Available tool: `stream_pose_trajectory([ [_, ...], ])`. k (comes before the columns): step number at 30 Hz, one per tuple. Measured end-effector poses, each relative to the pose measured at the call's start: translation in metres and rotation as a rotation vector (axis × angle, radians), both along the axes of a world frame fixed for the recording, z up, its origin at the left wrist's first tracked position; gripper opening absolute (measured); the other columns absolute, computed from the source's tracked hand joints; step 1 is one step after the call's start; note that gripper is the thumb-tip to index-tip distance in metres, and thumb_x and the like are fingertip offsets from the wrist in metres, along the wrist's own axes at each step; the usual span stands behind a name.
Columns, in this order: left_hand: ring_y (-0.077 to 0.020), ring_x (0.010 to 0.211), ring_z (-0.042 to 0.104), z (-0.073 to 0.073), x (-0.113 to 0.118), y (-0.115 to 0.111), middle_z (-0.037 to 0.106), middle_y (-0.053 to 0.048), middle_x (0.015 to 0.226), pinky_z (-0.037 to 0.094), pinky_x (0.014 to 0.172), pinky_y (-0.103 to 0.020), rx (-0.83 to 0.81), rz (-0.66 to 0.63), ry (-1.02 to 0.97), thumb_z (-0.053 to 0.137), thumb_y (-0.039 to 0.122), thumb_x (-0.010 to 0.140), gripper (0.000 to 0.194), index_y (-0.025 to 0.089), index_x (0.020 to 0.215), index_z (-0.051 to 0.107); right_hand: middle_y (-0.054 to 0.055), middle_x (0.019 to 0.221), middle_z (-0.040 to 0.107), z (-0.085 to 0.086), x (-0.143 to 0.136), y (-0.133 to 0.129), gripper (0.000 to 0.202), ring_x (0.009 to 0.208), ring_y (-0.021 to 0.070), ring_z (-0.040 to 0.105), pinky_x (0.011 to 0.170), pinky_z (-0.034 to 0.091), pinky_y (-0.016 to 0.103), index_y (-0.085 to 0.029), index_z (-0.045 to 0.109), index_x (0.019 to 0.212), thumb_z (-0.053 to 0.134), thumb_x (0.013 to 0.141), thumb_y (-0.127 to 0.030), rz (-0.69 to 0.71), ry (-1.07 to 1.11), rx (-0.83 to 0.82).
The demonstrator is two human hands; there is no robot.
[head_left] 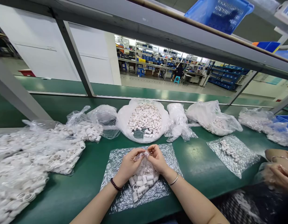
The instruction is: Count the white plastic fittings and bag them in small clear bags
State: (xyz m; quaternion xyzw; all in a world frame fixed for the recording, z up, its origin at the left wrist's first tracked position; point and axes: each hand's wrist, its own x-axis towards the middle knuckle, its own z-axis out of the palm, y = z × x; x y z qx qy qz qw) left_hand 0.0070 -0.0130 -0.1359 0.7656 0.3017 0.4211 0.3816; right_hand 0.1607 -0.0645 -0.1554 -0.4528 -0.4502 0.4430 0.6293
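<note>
A clear plastic bag of white fittings (144, 182) lies on a crinkled clear plastic sheet (120, 196) in front of me. Its gathered top is pinched between the fingers of my left hand (130, 166) and my right hand (157, 159). The two hands almost meet at the bag's mouth. Just behind them sits a round, open white bag (146, 119) filled with loose white fittings.
Bags of white fittings (41, 155) are heaped on the left. Tied and slumped bags (177, 119) line the back edge of the green table (195, 174). Another sheet (234, 152) with fittings lies right, near a co-worker's hands (280, 172). A metal shelf beam crosses above.
</note>
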Motion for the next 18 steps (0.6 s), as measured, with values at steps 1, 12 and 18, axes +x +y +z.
stream_pose_trajectory([
  [1, -0.0212, 0.089, 0.069, -0.0023, -0.0004, -0.0003, 0.074, -0.007, 0.094, 0.056, 0.084, -0.035, 0.081, 0.016, 0.011, 0.055, 0.022, 0.080, 0.021, 0.020, 0.094, 0.071, 0.000, 0.090, 0.055, 0.0002, 0.0003, 0.0001, 0.033, 0.084, 0.0154, 0.054, 0.076, 0.046, 0.028, -0.023, 0.052, 0.094, 0.074, 0.069, -0.029, 0.006, -0.006, -0.004],
  [12, -0.0183, 0.086, 0.068, -0.0080, -0.0027, -0.0005, 0.073, -0.007, 0.089, 0.056, 0.079, -0.032, 0.505, 0.103, 0.085, 0.044, 0.011, 0.089, 0.024, 0.019, 0.094, 0.066, -0.001, 0.078, 0.057, 0.0031, 0.0009, -0.0062, 0.045, 0.070, 0.0149, 0.052, 0.069, 0.045, 0.029, -0.023, 0.058, 0.112, 0.068, 0.080, -0.054, 0.150, -0.040, -0.025],
  [18, -0.0145, 0.081, 0.061, -0.0026, 0.0007, -0.0047, 0.063, -0.005, 0.084, 0.054, 0.072, -0.026, 0.666, 0.097, -0.019, 0.047, 0.006, 0.087, 0.023, 0.020, 0.090, 0.064, -0.002, 0.069, 0.056, -0.0005, 0.0017, -0.0011, 0.047, 0.063, 0.0138, 0.049, 0.063, 0.043, 0.028, -0.023, 0.067, 0.106, 0.061, 0.083, -0.064, 0.198, -0.069, -0.100],
])
